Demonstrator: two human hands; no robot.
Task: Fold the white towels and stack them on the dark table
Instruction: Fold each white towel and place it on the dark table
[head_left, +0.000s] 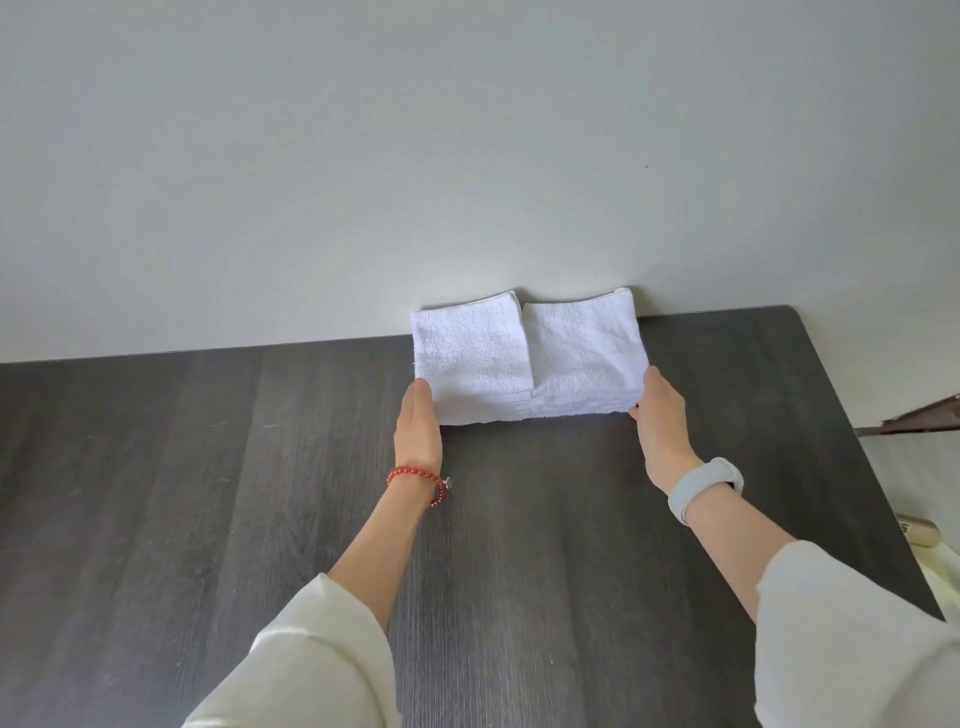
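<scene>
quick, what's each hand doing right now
Left hand: open, straight fingers pressed against the left edge of the white towel.
Right hand: at the towel's right edge; its fingertips are hidden, so a grip cannot be told.

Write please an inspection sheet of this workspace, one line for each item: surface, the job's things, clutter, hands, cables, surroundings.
Surface: dark table with wood grain, its far edge against the wall.
Job's things: white towel lies at the far edge of the table, both ends folded inward so they meet near the middle. No stack of folded towels seen.
Clutter: nothing seen on the table; a pale roll lies past its right edge.
Hands: left hand touches the towel's left end with straight fingers; right hand holds the right end, fingertips hidden under the cloth.
Cables: nothing seen.
Surroundings: plain pale wall; a brown object shows partly at the right edge, cannot tell what it is.
</scene>
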